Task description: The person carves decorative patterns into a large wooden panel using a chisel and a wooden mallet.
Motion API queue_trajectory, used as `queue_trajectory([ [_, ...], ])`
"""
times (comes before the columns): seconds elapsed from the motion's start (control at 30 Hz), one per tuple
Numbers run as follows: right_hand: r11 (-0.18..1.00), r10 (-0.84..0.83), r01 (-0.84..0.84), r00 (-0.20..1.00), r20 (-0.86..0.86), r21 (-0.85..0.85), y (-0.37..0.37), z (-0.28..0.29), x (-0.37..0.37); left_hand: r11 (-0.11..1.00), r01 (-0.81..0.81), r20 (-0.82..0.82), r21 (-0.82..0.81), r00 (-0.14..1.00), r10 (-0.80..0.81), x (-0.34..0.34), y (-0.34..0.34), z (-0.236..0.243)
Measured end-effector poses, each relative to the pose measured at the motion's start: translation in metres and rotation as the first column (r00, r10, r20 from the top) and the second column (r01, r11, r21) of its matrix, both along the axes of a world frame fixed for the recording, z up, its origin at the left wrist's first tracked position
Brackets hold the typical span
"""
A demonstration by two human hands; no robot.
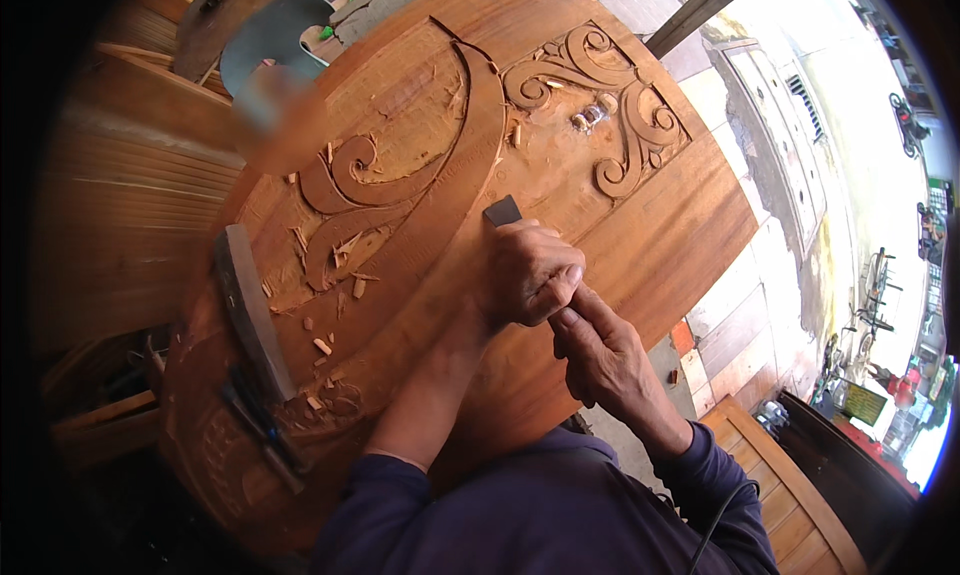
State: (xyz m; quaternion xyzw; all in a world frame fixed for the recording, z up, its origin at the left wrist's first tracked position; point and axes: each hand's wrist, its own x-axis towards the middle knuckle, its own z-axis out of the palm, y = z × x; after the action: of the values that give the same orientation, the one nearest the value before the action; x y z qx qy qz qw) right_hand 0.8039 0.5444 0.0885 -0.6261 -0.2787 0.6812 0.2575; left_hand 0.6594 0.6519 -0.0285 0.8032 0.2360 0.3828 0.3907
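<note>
Both my hands are on a flat-bladed chisel, its dark blade tip resting on or just above the wooden panel. My left hand wraps round it close behind the blade, and my right hand is closed at its rear end. The fingers hide most of the handle. Scrollwork is carved into the panel: a corner scroll beyond my hands and a larger curl to the left. Loose wood shavings are scattered over the carving.
A long grey bar lies along the panel's left side, beside several slim dark tools. A small shiny object sits near the corner scroll. A grey-blue round-edged object and a blurred shape are at upper left. Slatted wood stands lower right.
</note>
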Motion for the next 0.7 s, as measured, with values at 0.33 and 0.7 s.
queue_trajectory([
  [0.33, 0.997, -0.073, 0.072, 0.997, -0.020, -0.028, 0.000, 0.005, -0.012, 0.996, -0.003, 0.032, -0.093, 0.999, 0.006, -0.004, -0.003, 0.001],
  [0.7, 0.994, -0.070, 0.067, 0.997, 0.034, 0.091, 0.000, -0.008, -0.009, 0.997, -0.059, 0.025, -0.049, 0.998, 0.060, 0.000, 0.004, -0.003],
])
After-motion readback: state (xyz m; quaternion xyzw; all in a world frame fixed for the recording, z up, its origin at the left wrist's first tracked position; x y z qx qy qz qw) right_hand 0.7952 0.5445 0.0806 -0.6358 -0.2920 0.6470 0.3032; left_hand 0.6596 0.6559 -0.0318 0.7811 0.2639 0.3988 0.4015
